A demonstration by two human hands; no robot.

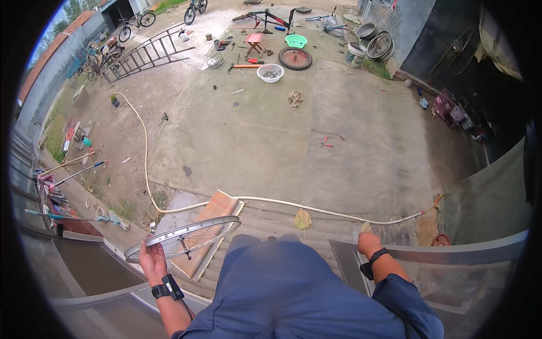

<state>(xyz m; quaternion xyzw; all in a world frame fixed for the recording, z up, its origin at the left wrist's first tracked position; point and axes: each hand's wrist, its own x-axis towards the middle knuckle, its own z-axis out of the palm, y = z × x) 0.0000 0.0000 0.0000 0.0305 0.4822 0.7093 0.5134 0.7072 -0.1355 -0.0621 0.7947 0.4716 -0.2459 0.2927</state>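
My left hand is closed around the near left edge of a bare bicycle wheel, a silver rim with thin spokes and a hub, without a tyre. The wheel is tilted and partly covers a wooden board lying on the step. My right hand is beside the edge of a glazed door at the lower right. Its fingers are mostly hidden, and a small tan patch shows beyond it that I cannot make out. Both wrists wear black straps.
A pale hose crosses the ground in front of me, near a dry leaf. Red-handled pliers lie on the concrete. Farther off are a white bowl, a tyred wheel, an upturned bicycle and a ladder.
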